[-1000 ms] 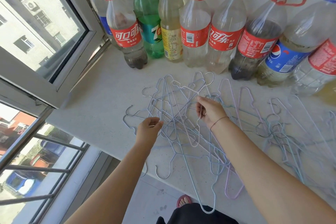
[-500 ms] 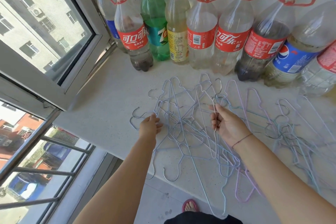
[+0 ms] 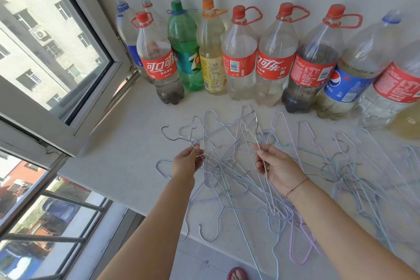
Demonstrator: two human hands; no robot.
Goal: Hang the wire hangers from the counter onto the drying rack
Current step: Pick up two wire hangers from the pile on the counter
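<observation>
Step in hand, as I judge it: get one hanger free of the tangle w/o dragging the rest off the edge. The wire hangers (image 3: 229, 166) lie in a knotted heap on the counter (image 3: 127, 166), mid-scene, w/ several hooks & ends poking past the near edge. A second bunch (image 3: 341, 173) lies to the right. The drying rack isn't in view.

To do it well: pin the heap w/ one hand, lift a single wire w/ the other, then tilt & wiggle so the hooks slip out rather than yanking. The ones overhanging the near edge could drop.

Left hand (image 3: 186, 162): forearm comes in from near-left, fingers curled, thumb & fingertips pinching thin wire at the heap's left side. It's prob. more than one strand, hard to tell at this res.

Right hand (image 3: 280, 171): arm comes in from near-right, palm turned left and up. Thumb & forefinger pinch a pale hanger wire that runs across the palm, and its far end points toward the bottles (image 3: 241, 61) along the far wall.
</observation>
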